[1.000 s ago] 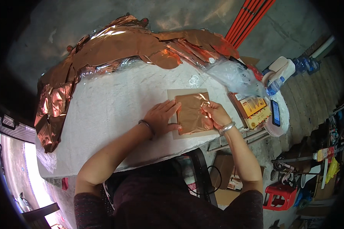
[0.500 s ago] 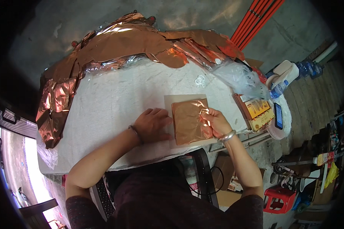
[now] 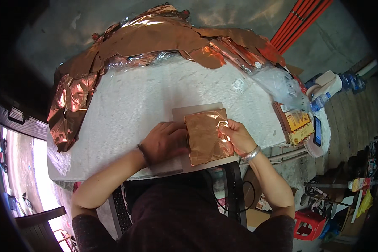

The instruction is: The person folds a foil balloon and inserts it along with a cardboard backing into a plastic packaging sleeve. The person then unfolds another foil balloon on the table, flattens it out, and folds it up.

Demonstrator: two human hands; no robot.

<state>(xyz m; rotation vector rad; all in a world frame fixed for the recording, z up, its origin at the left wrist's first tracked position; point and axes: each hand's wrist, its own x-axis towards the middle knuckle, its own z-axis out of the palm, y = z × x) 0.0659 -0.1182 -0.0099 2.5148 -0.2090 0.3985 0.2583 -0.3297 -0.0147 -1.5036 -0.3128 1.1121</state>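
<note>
A flat, squarish copper-coloured foil packet (image 3: 206, 140) lies over a thin pale sheet (image 3: 184, 112) near the front of the table. My right hand (image 3: 241, 140) grips its right edge, thumb on top and the other fingers partly hidden under it. The foil looks wrinkled and shiny by that thumb. At the packet's left edge is my left hand (image 3: 164, 143), smeared by motion, with fingers and thumb apart and nothing visible in them. Whether its fingertips touch the foil I cannot tell.
Large copper foil shapes (image 3: 153, 40) line the table's far edge, and more crumpled foil (image 3: 71, 105) hangs at the left. To the right are a clear plastic bag (image 3: 277, 86), a stack of printed cards (image 3: 296, 122) and a phone (image 3: 318, 131). A white string coil (image 3: 238, 85) lies on the white table cover (image 3: 130, 105).
The view has shifted, so the table items sit further right. The packet and its pale sheet have turned slightly and come nearer the front edge, with my right hand still gripping the packet.
</note>
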